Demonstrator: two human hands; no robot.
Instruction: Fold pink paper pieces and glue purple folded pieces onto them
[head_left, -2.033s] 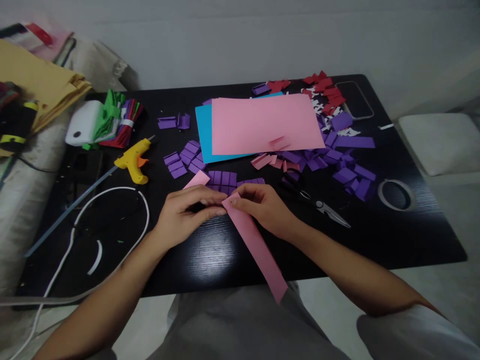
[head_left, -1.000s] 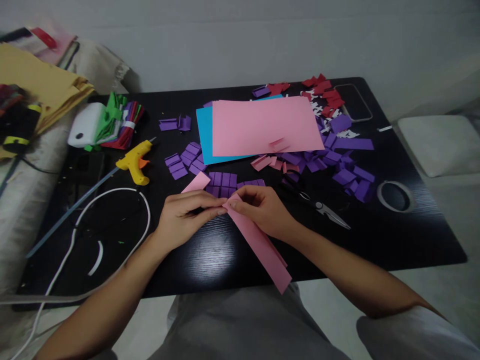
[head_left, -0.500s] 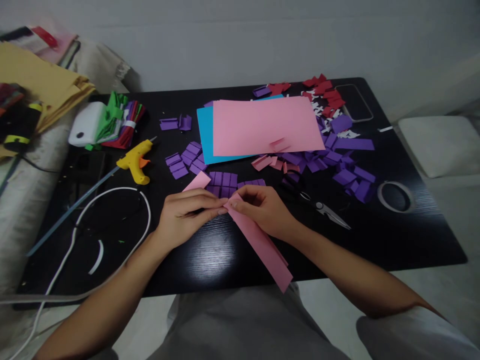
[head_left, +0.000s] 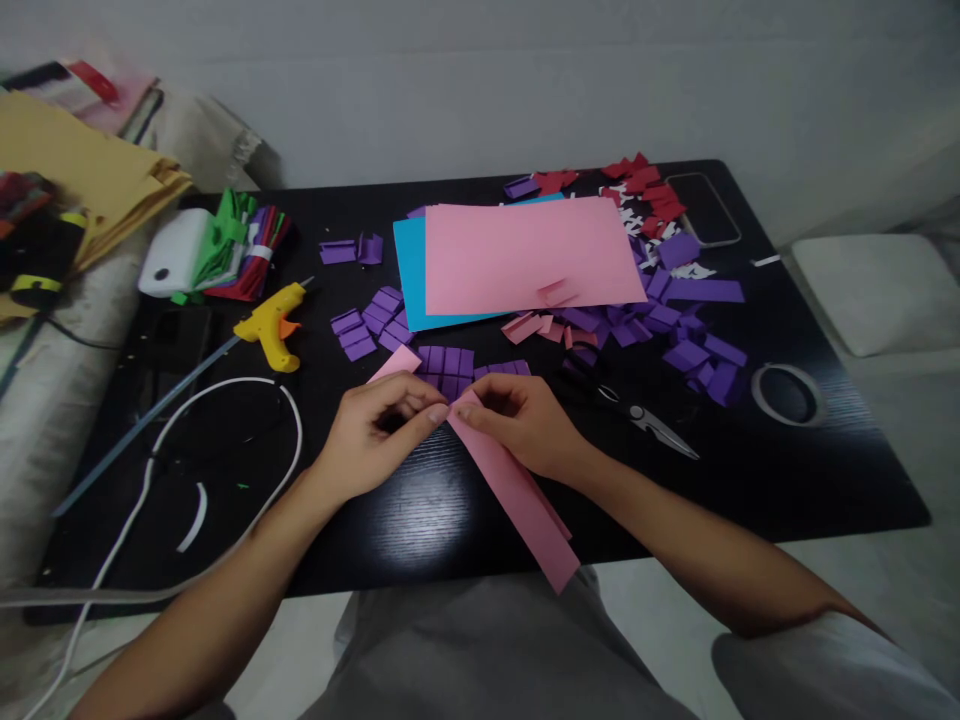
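My right hand (head_left: 521, 420) pinches a long pink paper strip (head_left: 517, 495) near its upper end, and the strip slants down toward the table's front edge. A second layer of pink paper shows along its right side. My left hand (head_left: 382, 425) meets that same end, thumb and fingertips closed on it. Behind my left fingers another pink strip piece (head_left: 396, 364) sticks out; whether it joins the held one is hidden. Just beyond my hands lie folded purple paper pieces (head_left: 446, 365). Black-handled scissors (head_left: 649, 420) rest to the right of my right hand.
Pink sheets (head_left: 532, 250) lie over a blue sheet (head_left: 410, 280). A yellow glue gun (head_left: 270, 325) with a long glue stick and a white cable (head_left: 157, 440) occupy the left. Rightward are purple pieces (head_left: 705, 360), red scraps (head_left: 652, 190) and a tape roll (head_left: 787, 395).
My left fingers have curled in and the thumb has shifted slightly up at the strip's end. The strip's lower end has swung a little to the left. My right hand keeps its pinch.
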